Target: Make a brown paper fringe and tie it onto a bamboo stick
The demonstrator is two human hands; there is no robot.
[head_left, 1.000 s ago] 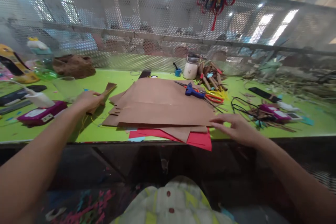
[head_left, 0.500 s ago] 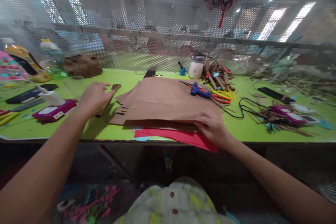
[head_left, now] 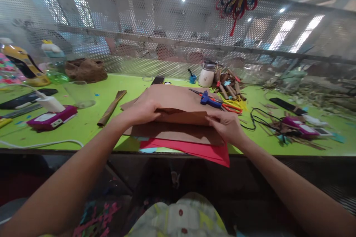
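A sheet of brown paper (head_left: 172,98) has its near edge lifted and bowed upward. My left hand (head_left: 144,112) pinches that edge on the left, and my right hand (head_left: 226,123) pinches it on the right. Under it lies more brown paper (head_left: 178,133), with red paper (head_left: 189,148) beneath, jutting past the table's front edge. A blue-handled tool (head_left: 210,100) and orange-handled scissors (head_left: 232,109) rest on the far right part of the sheet. Left of the stack lies a rolled brown paper piece (head_left: 111,109), apart from my left hand.
A clear plastic cup (head_left: 80,94) and a purple power strip (head_left: 52,117) stand at left. Further back are a white jar (head_left: 207,76), a blue pot (head_left: 193,78) and several brown rolls (head_left: 229,85). A black cable (head_left: 251,120) and scraps lie right, near a phone (head_left: 287,106).
My left hand has left the rolled paper piece, which now lies on the table, and has moved right to grip the brown sheet. The sheet's near edge has risen.
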